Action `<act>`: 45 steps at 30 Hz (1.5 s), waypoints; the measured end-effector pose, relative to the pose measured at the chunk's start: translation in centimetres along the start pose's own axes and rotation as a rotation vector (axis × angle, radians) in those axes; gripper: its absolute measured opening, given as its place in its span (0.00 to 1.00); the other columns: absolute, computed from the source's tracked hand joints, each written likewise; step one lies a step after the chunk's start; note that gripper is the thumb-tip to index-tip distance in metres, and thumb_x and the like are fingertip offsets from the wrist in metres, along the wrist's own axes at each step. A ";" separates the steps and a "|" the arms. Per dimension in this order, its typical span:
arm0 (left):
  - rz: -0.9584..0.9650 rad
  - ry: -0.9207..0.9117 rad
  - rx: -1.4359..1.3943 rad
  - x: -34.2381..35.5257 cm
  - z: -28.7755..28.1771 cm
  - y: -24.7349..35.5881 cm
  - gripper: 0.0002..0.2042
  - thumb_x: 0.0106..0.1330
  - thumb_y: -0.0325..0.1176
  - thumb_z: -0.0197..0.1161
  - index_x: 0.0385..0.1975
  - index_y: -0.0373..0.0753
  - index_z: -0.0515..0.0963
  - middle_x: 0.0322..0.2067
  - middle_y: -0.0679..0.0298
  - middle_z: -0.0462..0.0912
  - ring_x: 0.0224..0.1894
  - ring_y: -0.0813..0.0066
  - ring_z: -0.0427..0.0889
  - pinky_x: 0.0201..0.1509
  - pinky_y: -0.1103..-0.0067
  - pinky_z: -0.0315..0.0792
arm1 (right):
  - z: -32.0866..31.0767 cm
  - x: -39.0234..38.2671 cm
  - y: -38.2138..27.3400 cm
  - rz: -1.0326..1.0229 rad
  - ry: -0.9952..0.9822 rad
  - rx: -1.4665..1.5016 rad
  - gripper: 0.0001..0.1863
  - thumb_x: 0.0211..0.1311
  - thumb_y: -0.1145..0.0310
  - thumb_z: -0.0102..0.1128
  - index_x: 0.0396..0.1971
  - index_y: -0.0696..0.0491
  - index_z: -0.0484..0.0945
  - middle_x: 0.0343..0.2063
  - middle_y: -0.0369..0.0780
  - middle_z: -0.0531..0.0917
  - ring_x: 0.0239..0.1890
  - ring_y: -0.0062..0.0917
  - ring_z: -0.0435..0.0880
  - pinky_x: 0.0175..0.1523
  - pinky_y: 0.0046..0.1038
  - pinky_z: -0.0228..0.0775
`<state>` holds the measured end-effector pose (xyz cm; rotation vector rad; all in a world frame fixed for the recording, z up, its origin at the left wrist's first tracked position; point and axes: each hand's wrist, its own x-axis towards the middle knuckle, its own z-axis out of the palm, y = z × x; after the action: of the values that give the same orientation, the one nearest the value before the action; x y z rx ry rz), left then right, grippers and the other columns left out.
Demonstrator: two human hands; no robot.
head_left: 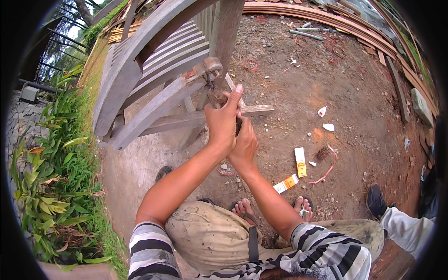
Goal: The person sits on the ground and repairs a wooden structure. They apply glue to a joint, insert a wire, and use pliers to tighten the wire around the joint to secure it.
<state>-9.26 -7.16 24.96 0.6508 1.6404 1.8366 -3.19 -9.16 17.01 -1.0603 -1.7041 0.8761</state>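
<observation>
Both hands closed at the rusty clamp on the slatted wooden chair.

The left hand wraps its grip shut around a rusty clamp, thumb pointing up along it; the right hand sits just below and behind, touching the left, its grip also closed, though on what I cannot tell, since the left hand covers its fingers. The clamp lies straight ahead of and above both hands, its long axis running up from the grip to the grey chair rail that it bites on. The left hand is the nearer to the clamp's head. The clamp's lower end and any handle are hidden inside the hands. The chair tilts away to the upper left; small cartons lie on the dirt ground well apart to the right.
</observation>
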 end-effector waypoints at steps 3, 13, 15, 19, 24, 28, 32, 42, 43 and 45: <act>-0.094 -0.187 0.050 1.2 -2.8 1.3 0.19 0.69 0.42 0.73 0.19 0.40 0.75 0.15 0.69 0.75 0.16 0.82 0.71 0.21 0.80 0.66 | -1.5 0.4 0.1 0.013 -0.367 0.212 0.29 0.53 0.63 0.78 0.51 0.57 0.73 0.37 0.43 0.84 0.45 0.37 0.85 0.50 0.38 0.74; -0.281 -0.497 -0.101 1.7 -4.6 2.1 0.16 0.70 0.37 0.70 0.22 0.35 0.76 0.14 0.61 0.76 0.17 0.72 0.77 0.29 0.72 0.78 | -1.3 3.8 2.6 0.259 -1.046 0.950 0.20 0.69 0.75 0.68 0.54 0.60 0.68 0.32 0.37 0.81 0.31 0.22 0.83 0.36 0.27 0.77; -0.245 -0.520 -0.072 1.8 -4.9 2.0 0.14 0.70 0.38 0.70 0.31 0.33 0.79 0.19 0.59 0.81 0.23 0.71 0.82 0.33 0.71 0.81 | -1.8 3.9 1.9 0.232 -1.021 0.988 0.20 0.69 0.76 0.66 0.54 0.60 0.67 0.32 0.37 0.81 0.30 0.21 0.82 0.33 0.27 0.76; -0.094 -0.399 0.045 0.9 -4.2 2.9 0.20 0.72 0.43 0.70 0.49 0.29 0.79 0.32 0.56 0.88 0.35 0.70 0.89 0.42 0.71 0.83 | -2.4 5.2 2.6 0.259 -1.076 0.832 0.14 0.70 0.71 0.67 0.48 0.60 0.75 0.26 0.34 0.81 0.27 0.20 0.82 0.32 0.27 0.72; -0.045 -0.348 1.021 -3.0 -7.5 11.7 0.24 0.71 0.43 0.69 0.55 0.28 0.79 0.47 0.53 0.88 0.51 0.64 0.87 0.62 0.70 0.76 | -3.1 4.0 2.6 0.249 -1.137 0.734 0.14 0.72 0.61 0.67 0.33 0.57 0.83 0.20 0.33 0.84 0.24 0.17 0.81 0.32 0.26 0.70; 0.530 -0.094 1.126 -1.6 -7.5 13.8 0.24 0.64 0.33 0.71 0.60 0.33 0.77 0.53 0.50 0.85 0.55 0.56 0.84 0.64 0.66 0.74 | -3.1 4.3 2.9 0.296 -1.145 0.792 0.18 0.71 0.55 0.68 0.38 0.58 0.85 0.23 0.36 0.87 0.26 0.18 0.84 0.34 0.25 0.73; 0.514 -0.383 1.056 1.1 -7.7 14.7 0.32 0.60 0.27 0.70 0.67 0.38 0.72 0.56 0.50 0.83 0.60 0.51 0.81 0.65 0.63 0.72 | -2.4 3.8 2.9 0.353 -1.141 0.917 0.22 0.67 0.54 0.72 0.48 0.58 0.83 0.23 0.37 0.87 0.26 0.19 0.87 0.33 0.24 0.74; 0.453 -0.410 0.993 2.6 -7.4 13.7 0.31 0.58 0.21 0.74 0.63 0.41 0.73 0.50 0.56 0.86 0.57 0.64 0.84 0.62 0.69 0.74 | -2.1 1.5 1.4 0.212 -0.618 0.561 0.32 0.55 0.64 0.81 0.56 0.56 0.73 0.24 0.36 0.84 0.27 0.22 0.87 0.33 0.26 0.77; 0.509 -0.422 1.006 2.8 -7.7 13.4 0.31 0.57 0.21 0.74 0.63 0.40 0.73 0.51 0.57 0.86 0.57 0.64 0.84 0.61 0.69 0.75 | -2.2 1.2 1.0 0.144 -0.526 0.484 0.34 0.54 0.62 0.81 0.57 0.55 0.73 0.23 0.36 0.84 0.26 0.23 0.88 0.32 0.29 0.76; 0.614 -0.420 1.043 2.7 -8.0 12.9 0.26 0.57 0.22 0.75 0.58 0.38 0.77 0.51 0.58 0.86 0.56 0.64 0.86 0.58 0.70 0.77 | -2.3 0.8 0.0 0.105 -0.408 0.336 0.36 0.53 0.62 0.81 0.59 0.54 0.71 0.22 0.37 0.84 0.24 0.24 0.87 0.31 0.30 0.76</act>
<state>-18.12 -11.83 36.68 1.9921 2.1513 0.8871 -1.18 -8.20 18.08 -0.7826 -1.7512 1.4682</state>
